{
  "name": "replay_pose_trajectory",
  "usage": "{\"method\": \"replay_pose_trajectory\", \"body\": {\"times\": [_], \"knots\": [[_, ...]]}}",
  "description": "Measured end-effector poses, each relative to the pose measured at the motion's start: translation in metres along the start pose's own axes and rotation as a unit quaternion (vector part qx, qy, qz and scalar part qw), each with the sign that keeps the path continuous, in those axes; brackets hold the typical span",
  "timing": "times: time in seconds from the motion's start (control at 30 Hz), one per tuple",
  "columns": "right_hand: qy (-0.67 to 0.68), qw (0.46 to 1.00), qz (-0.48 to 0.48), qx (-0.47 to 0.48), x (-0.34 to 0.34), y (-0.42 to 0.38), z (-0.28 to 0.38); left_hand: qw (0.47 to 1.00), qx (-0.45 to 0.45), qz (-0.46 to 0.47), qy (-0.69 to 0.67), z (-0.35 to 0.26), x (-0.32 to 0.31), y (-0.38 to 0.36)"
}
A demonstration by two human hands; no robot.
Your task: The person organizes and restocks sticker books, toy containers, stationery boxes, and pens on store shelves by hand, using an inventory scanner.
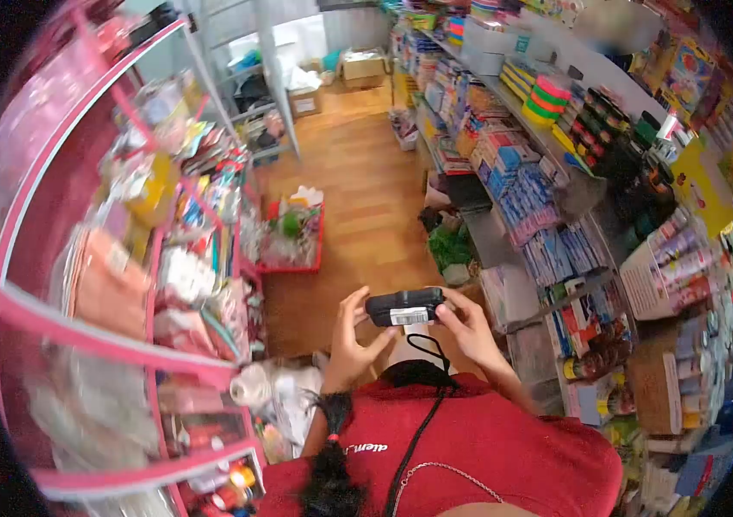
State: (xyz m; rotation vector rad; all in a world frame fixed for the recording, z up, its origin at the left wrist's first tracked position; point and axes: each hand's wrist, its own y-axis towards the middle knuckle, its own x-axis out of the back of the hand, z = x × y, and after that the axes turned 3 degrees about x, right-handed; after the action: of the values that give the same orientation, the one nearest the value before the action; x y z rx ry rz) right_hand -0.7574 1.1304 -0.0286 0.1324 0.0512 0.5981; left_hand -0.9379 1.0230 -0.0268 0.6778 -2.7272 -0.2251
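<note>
I hold a small black device (403,306) with a white barcode label between both hands, at chest height over the wooden floor. My left hand (351,339) grips its left end with fingers curled round it. My right hand (468,326) holds its right end. A black cord (429,350) hangs from the device down toward my red shirt (470,448).
I stand in a shop aisle with a wooden floor (358,189). Pink shelves (151,258) packed with goods line the left. Grey shelves (556,181) with stationery and boxes run along the right. A red basket (293,237) sits on the floor ahead, cardboard boxes (358,67) at the far end.
</note>
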Motion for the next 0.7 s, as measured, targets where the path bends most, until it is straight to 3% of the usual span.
{"method": "replay_pose_trajectory", "body": {"times": [0.1,0.13,0.17,0.23,0.3,0.33,0.37,0.43,0.53,0.63,0.7], "knots": [[0.103,0.990,-0.058,-0.076,0.012,0.122,-0.034,0.981,-0.133,0.061,0.130,0.043,-0.014,0.133],[0.002,0.998,-0.056,-0.036,0.017,0.159,-0.052,0.987,-0.112,0.043,0.103,0.055,-0.022,0.166],[0.067,0.995,-0.046,-0.057,0.024,0.192,-0.060,0.985,-0.130,0.031,0.113,0.074,-0.030,0.204],[0.000,0.996,-0.063,-0.068,0.037,0.268,-0.089,0.977,-0.161,0.008,0.140,0.104,-0.037,0.283],[-0.090,0.992,-0.080,0.046,0.052,0.339,-0.099,0.979,-0.165,0.006,0.119,0.108,-0.042,0.357],[-0.053,0.995,-0.079,0.041,0.053,0.368,-0.071,0.976,-0.168,0.019,0.135,0.107,-0.041,0.391],[-0.003,0.998,-0.056,-0.034,0.061,0.398,-0.068,0.973,-0.175,0.029,0.148,0.106,-0.041,0.422],[0.098,0.993,-0.048,-0.050,0.069,0.445,-0.064,0.965,-0.210,0.043,0.151,0.106,-0.043,0.478],[0.043,0.988,-0.066,-0.132,0.089,0.495,-0.069,0.966,-0.210,0.071,0.130,0.124,-0.058,0.550],[0.069,0.986,-0.134,-0.077,0.115,0.535,-0.065,0.962,-0.228,0.096,0.118,0.142,-0.083,0.623],[0.006,0.977,-0.214,-0.014,0.139,0.559,-0.066,0.965,-0.228,0.082,0.100,0.156,-0.102,0.683]]}}
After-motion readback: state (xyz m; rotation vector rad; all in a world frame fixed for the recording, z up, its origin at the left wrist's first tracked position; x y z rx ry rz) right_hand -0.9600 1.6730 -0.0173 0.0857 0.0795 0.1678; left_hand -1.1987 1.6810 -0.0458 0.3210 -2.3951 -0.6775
